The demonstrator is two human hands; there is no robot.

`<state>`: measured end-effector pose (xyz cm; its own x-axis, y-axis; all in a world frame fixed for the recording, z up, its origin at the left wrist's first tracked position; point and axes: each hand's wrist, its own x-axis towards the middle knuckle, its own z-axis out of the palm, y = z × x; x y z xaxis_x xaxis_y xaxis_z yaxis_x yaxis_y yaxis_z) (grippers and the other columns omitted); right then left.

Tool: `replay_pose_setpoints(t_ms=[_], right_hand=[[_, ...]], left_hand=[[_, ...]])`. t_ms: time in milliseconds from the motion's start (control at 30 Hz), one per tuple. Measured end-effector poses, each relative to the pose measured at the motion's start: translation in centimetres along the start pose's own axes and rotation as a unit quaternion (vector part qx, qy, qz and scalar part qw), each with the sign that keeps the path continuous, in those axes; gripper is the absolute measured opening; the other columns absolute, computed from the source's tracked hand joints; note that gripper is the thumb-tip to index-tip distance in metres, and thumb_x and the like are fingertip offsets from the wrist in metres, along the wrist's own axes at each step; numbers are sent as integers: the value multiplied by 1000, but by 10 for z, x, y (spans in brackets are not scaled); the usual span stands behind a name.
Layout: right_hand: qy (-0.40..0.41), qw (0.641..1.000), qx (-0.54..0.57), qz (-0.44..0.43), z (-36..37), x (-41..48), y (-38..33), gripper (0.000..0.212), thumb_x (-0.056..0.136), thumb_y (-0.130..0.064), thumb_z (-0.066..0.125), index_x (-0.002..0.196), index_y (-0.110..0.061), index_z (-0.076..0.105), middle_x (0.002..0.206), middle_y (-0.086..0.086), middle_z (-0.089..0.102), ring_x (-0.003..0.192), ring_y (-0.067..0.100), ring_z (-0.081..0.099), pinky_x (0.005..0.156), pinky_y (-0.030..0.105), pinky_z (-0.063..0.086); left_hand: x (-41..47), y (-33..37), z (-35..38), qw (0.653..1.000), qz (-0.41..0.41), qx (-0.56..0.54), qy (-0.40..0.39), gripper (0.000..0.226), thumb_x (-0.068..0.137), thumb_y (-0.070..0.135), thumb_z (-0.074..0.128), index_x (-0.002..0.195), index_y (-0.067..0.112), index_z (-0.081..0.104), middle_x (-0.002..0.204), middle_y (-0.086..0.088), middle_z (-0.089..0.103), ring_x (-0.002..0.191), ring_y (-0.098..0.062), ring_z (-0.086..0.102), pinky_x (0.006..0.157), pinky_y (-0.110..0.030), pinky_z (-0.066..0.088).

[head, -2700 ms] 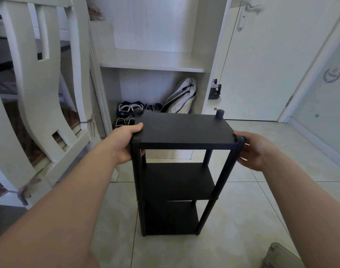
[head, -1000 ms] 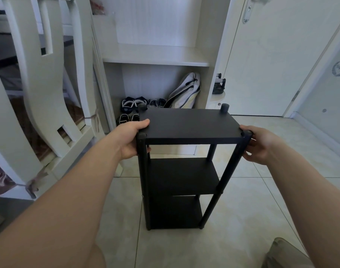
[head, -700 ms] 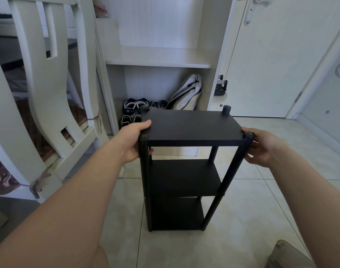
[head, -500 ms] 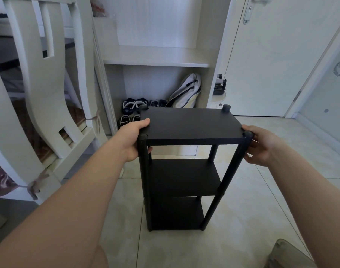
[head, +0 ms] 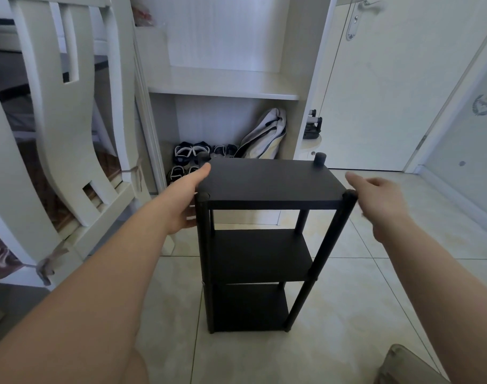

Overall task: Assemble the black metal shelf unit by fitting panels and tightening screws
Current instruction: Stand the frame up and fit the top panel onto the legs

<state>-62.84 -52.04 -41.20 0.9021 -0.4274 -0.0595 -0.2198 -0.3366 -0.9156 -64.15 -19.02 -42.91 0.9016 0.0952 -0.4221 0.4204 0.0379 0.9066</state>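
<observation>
Black shelf unit (head: 259,256) stands upright on the tiled floor (head: 356,314), left hand (head: 184,202) against its top panel (head: 270,181), grip impossible to tell, right hand (head: 381,198) open-fingered just beside the front-right post (head: 331,239).

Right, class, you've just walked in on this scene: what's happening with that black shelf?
A person leans over a black shelf unit that stands upright on the tiled floor, with three panels fitted between its posts. The left hand rests against the left edge of the top panel, thumb on top, fingers hidden behind the near left post. The right hand is open and blurred beside the near right post; contact can't be judged. No tool shows.
</observation>
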Motion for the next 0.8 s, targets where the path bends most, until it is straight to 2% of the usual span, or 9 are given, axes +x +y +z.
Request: replay_pose_setpoints(t_ms=[100,200,267,367,467,533,667,733,800], right_hand=[[82,955,-189,-214,11,-28,-9,31,90,-39,66,115,-22,70,122,5,59,110,25,58,88,35,44],[-33,920,-236,-310,38,-57,-8,35,95,-35,65,129,-27,66,118,0,55,105,19,58,87,30,42],[-77,890,-293,-340,56,-67,-1,43,98,-36,62,141,-30,58,121,-5,50,111,15,53,92,30,46],[-43,893,-290,-342,69,-68,5,44,100,-36,60,143,-26,57,127,-4,50,117,15,49,94,31,48],[-38,888,-307,-341,79,-61,9,51,100,-35,60,148,-20,51,138,0,46,126,19,46,105,34,44],[-56,894,-300,-327,84,-55,9,58,101,-34,58,153,-16,42,149,4,38,136,23,40,113,34,35],[-182,936,-191,-233,80,-38,1,65,108,-30,42,163,-15,11,171,-2,1,156,13,2,118,22,4],[-194,945,-143,-220,70,-37,0,58,109,-31,41,162,-19,21,169,-5,15,155,11,12,122,24,8],[-182,963,-77,-186,60,-43,0,45,107,-36,45,151,-26,45,150,-8,47,137,16,43,114,32,31]], left_hand=[[-4,0,-10,997,-11,78,-22,41,85,64,62,90,23,65,74,2,67,57,-10,55,61,-28,38],[-8,-1,-10,995,-1,93,-34,35,87,57,65,88,22,66,76,-2,71,45,-6,49,56,-24,35],[-9,-2,-9,996,15,84,-17,36,88,56,64,90,20,67,76,-4,72,44,-6,47,55,-24,36],[-13,-2,-5,997,26,71,0,37,90,55,62,88,19,65,73,-4,72,48,-7,44,55,-24,36],[-19,-5,0,998,15,58,8,36,92,54,61,91,19,63,74,-4,73,53,-10,43,55,-24,36],[-25,-8,8,999,-4,24,-20,34,92,52,62,93,17,61,78,-6,70,57,-12,47,57,-25,39],[-39,-19,40,989,-39,-61,-127,41,96,42,60,113,4,63,99,-7,68,81,-17,63,74,-30,51],[-43,-18,44,988,-43,1,-148,45,99,43,55,121,5,63,109,-7,73,92,-17,72,77,-31,54],[-46,-9,35,981,-13,161,-109,46,100,51,50,111,11,69,93,-1,78,79,-13,74,68,-30,53]])
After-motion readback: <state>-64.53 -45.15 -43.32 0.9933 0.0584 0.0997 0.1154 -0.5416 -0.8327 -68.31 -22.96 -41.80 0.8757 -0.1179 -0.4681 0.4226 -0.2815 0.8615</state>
